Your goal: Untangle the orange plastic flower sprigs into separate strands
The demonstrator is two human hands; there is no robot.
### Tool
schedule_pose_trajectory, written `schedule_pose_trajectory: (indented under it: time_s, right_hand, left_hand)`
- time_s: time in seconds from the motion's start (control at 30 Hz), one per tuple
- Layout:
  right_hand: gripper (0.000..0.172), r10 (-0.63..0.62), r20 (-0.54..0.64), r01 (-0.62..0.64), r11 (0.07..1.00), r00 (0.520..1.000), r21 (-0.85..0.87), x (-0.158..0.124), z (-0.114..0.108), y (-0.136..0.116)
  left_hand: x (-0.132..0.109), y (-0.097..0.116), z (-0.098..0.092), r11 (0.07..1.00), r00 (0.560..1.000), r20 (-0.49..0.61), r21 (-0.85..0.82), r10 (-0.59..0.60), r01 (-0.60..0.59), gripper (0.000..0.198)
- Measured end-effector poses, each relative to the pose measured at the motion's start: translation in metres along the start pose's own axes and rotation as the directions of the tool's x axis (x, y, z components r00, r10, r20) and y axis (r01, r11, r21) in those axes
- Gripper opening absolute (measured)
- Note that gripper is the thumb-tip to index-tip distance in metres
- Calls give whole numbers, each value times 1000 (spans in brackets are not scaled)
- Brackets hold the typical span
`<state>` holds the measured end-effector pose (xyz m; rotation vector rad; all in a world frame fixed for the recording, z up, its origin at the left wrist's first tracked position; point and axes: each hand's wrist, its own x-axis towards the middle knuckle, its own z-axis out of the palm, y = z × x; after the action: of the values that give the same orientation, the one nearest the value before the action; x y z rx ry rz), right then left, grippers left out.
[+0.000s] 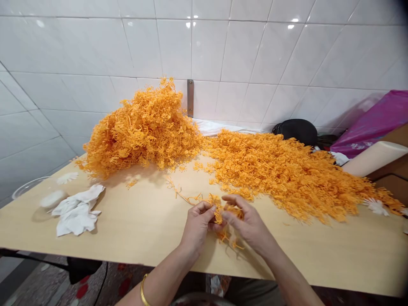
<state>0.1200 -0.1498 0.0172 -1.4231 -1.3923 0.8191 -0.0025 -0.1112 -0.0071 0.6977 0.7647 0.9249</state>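
Observation:
Near the table's front edge, my left hand (200,221) pinches an orange plastic flower sprig (217,209) between thumb and fingers. A thin stem of it trails off to the upper left across the table. Close on the right, my right hand (244,219) has its thumb and fingers curled around more of the orange pieces. Strands dangle below both hands. Behind the left hand rises a tall heap of orange branched sprigs (143,131). A lower, spread-out pile of small orange florets (280,174) lies beyond the right hand.
Crumpled white tissue (78,210) and a white rounded object (53,199) lie on the table (134,229) at left. White petal-shaped pieces (376,206) sit at right. A black case (296,131), a purple bag (372,123) and a pale roll (376,158) stand behind the piles, before the tiled wall.

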Motion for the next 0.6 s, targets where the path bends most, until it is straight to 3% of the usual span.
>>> schedule_pose_trajectory:
  time_s: [0.17,0.37,0.6]
  right_hand:
    - [15,-49,76,52,998,996,-28,-2,8,8]
    - [27,25,-220,-3,995,975,101,10,12,21]
    - [35,110,-327,12,937,939,350,28,13,17]
  left_hand:
    - [0,-3,0,998,997,78,62,-17,13,23]
    - [1,-2,5,990,997,48,122,64,-70,28]
    - [4,14,23,997,997,21,-7,79,-79,27]
